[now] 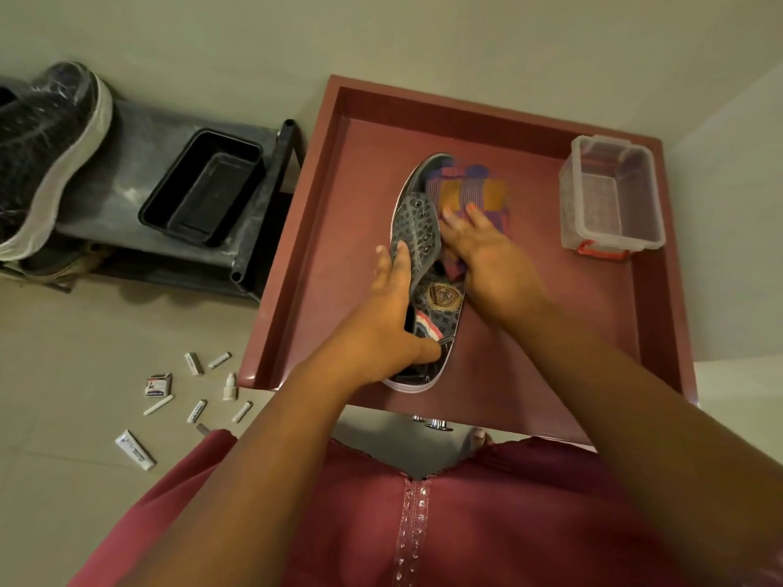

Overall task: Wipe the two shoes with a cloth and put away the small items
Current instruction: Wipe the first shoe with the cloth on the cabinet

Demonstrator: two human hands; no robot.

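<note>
While our left hand [392, 315] clamps the grey patterned canvas shoe [417, 230], our right hand [487, 256] presses the striped purple-orange cloth [470, 190] on it. Wiping is underway. Next, we judge, comes the far-left black shoe [46, 154].

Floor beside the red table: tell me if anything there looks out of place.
Yes. Small items lie scattered loose on the floor: a white tube, a small box, a dropper bottle and several little white sticks. The clear bin and black tray both look empty.
</note>
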